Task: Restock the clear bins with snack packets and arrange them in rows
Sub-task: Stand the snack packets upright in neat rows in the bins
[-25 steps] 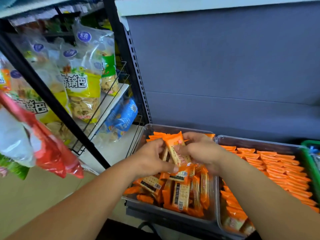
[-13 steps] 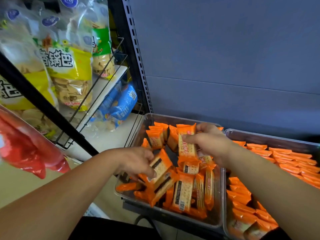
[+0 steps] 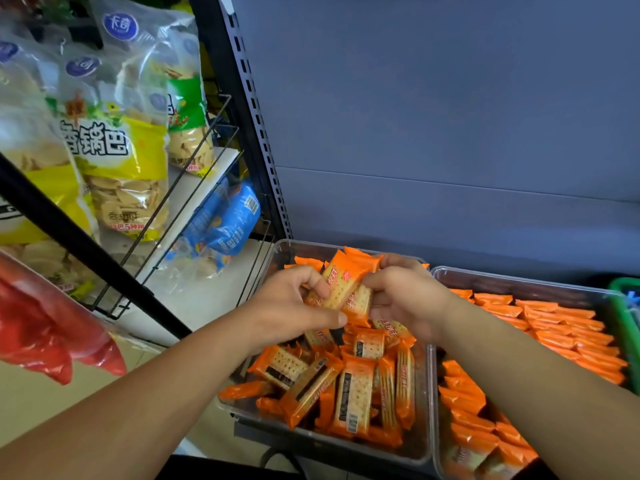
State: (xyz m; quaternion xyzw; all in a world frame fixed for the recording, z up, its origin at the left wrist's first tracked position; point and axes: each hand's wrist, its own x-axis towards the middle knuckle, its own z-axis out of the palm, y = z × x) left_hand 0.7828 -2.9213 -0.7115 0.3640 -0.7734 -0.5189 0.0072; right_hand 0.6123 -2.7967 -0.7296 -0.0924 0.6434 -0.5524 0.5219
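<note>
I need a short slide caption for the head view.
Left hand and right hand hold orange packets over the jumbled clear bin.

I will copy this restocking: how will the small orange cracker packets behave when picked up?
Probably light: the left hand and right hand hold a few small orange cracker packets together. Likely stiff yet fragile, as flat square crackers show through the wrappers. The glossy film may slip; loose ones lie tumbled in the clear plastic bin.

The right clear bin's point(image 3: 519, 280) near corner runs off the bottom edge, and the red bag point(image 3: 45, 327) is blurred.
</note>
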